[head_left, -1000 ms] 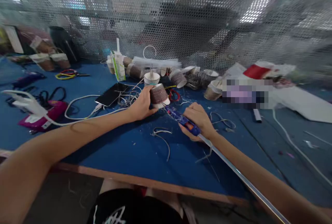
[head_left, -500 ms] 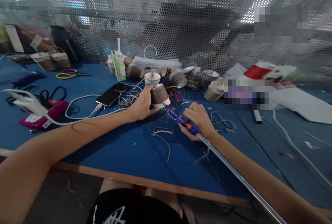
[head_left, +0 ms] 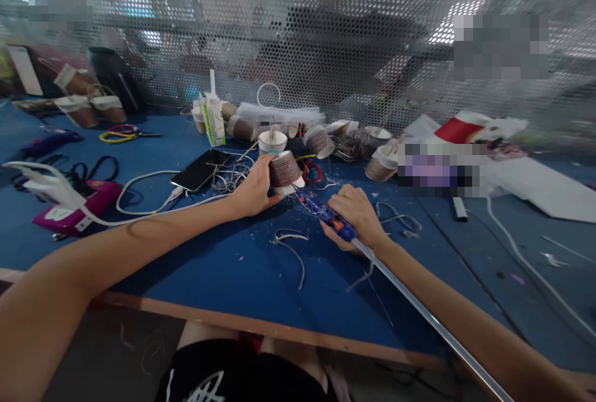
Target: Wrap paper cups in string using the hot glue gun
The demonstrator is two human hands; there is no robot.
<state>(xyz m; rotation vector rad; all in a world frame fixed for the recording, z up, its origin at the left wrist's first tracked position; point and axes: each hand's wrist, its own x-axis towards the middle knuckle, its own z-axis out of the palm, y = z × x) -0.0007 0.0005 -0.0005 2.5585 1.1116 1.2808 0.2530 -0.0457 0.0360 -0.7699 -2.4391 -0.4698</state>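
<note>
My left hand (head_left: 254,191) grips a paper cup (head_left: 285,169) wound with brown cord, tilted over with its white rim toward the table. My right hand (head_left: 352,216) is wrapped round a blue hot glue gun (head_left: 321,208), whose nozzle points at the cup's lower edge; whether it touches I cannot tell. A long clear glue stick (head_left: 419,309) sticks out of the gun's back end along my right forearm. Just behind the held cup stands a white-rimmed cup (head_left: 272,141). Red-handled scissors (head_left: 311,171) lie partly hidden beside it.
Left of my hands lie a black phone (head_left: 200,170) on a white cable and a magenta power strip (head_left: 100,198). Yellow-handled scissors (head_left: 118,134) rest further back. A drink carton (head_left: 214,120) and several cord-wrapped cups line the perforated metal screen (head_left: 326,36). Cord scraps (head_left: 298,253) lie in front.
Almost nothing differs. Both hands keep their hold on the cup and the glue gun, and the view has shifted very slightly.
</note>
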